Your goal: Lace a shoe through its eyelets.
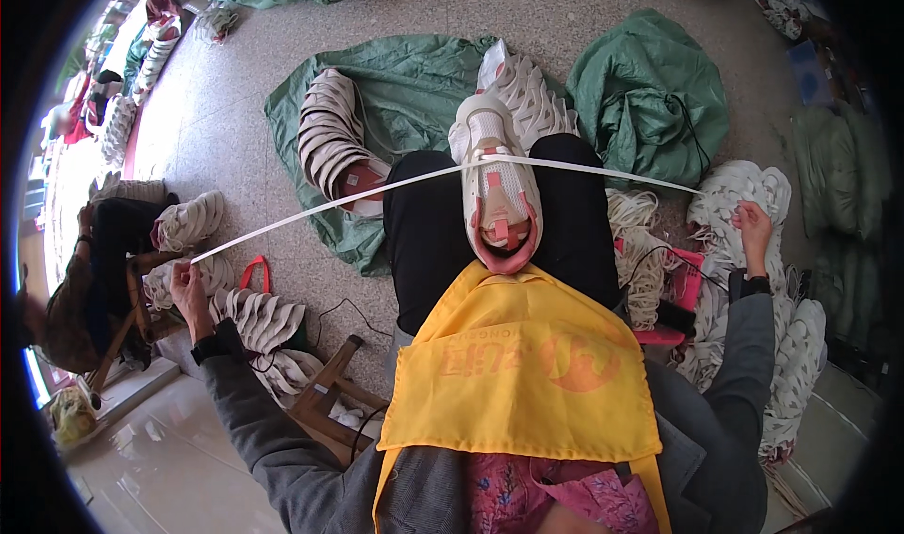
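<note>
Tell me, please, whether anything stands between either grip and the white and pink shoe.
Nothing visible does. The flat white lace runs openly from the left grip to the white and pink shoe, crossing in front of both black-trousered knees, then on toward the right grip, where its end is hard to make out.

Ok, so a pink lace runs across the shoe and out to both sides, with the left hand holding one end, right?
Not quite: the lace is white, as the head view shows. It does cross the shoe, with the left hand holding one end.
</note>
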### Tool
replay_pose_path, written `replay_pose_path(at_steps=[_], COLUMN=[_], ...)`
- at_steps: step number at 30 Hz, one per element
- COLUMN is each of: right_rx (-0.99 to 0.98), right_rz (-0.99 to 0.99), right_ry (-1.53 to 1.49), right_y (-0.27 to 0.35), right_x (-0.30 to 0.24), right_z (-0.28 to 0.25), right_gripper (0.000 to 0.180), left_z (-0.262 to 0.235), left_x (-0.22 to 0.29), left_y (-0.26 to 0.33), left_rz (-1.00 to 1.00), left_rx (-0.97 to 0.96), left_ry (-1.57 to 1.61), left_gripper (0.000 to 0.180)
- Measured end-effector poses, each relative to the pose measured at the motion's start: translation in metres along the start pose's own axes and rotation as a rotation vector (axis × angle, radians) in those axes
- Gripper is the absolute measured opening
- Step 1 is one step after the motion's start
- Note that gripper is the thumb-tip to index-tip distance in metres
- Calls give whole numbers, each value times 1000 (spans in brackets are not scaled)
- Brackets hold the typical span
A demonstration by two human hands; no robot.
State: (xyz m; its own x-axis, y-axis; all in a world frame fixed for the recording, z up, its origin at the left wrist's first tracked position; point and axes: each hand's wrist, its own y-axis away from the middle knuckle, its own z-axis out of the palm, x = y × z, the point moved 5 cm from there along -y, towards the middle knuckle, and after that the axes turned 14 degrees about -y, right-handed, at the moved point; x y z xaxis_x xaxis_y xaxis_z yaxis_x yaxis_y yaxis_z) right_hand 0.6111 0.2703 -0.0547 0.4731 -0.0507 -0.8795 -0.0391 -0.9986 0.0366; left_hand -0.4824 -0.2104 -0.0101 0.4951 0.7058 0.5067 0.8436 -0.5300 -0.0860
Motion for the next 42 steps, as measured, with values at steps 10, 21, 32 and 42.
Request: replay_pose_path(at_steps=[10, 21, 32, 42], right_rx=[72, -157, -544, -553], right_rz=[52, 226, 366, -685], right_ry=[102, -20, -613, -15], right_y=[-10, -10, 98, 131], right_x=[23, -8, -182, -286], right_z=[-31, 65, 253, 374], right_gripper=[14, 17, 26, 6], left_z=[-22, -24, 135, 185], left_x=[12, 120, 283, 394], left_y=[-9, -28, 173, 218], left_rz=[23, 266, 32, 553], left_rx=[40, 98, -986, -526], left_ry=[-284, -400, 372, 226], left_gripper=[15, 16, 10, 11])
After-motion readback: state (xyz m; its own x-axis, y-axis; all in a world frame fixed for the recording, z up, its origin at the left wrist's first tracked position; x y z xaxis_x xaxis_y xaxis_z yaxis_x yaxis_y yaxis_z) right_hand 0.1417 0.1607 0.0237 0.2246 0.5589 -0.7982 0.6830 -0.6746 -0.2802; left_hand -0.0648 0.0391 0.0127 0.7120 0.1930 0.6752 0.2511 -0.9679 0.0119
